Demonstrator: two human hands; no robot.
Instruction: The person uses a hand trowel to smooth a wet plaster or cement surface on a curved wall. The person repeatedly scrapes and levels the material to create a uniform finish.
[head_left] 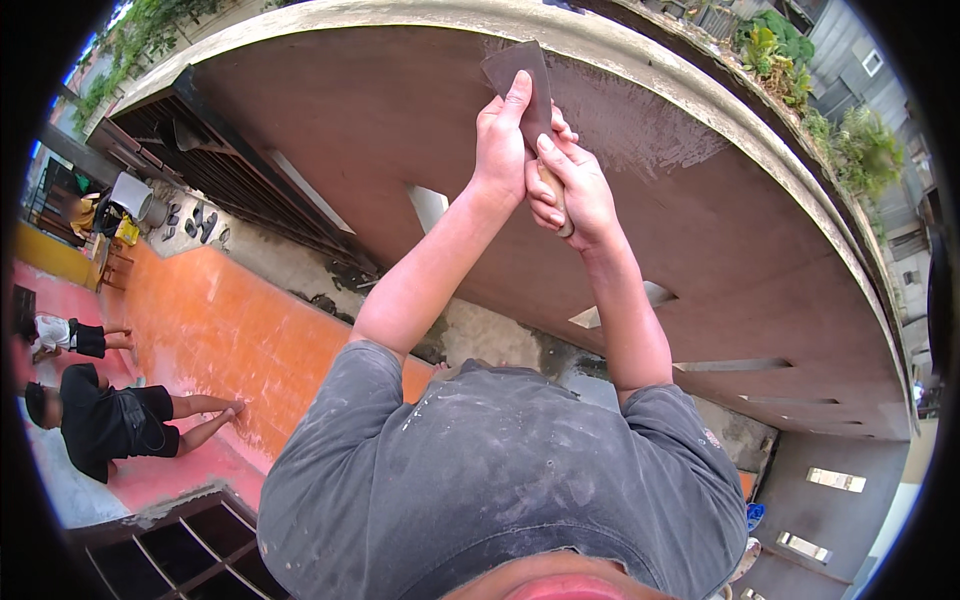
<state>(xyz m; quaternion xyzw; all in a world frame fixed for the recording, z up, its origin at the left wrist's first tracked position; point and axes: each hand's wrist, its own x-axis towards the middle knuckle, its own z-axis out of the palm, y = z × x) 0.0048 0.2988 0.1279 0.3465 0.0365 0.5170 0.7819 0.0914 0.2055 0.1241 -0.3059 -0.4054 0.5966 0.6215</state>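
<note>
Both my arms reach up and forward to a brown wall (380, 120). My right hand (583, 190) is wrapped round the wooden handle (553, 195) of a putty knife. Its dark, flat blade (532, 85) widens away from the handle, close to the upper part of the wall. My left hand (503, 140) grips the blade, thumb pressed flat on its face and fingers behind it, mostly hidden. Just right of the blade, the wall has a rough, streaky, lighter patch (650, 125). Whether the blade touches the wall I cannot tell.
A pale ledge (400, 17) caps the wall, with plants (775, 55) beyond. Slot openings (428, 208) pierce the wall. A dark slatted gate (190, 150) adjoins at left. Two people (120, 420) sit on the orange and pink floor (235, 310). Sandals (203, 222) lie near a bucket.
</note>
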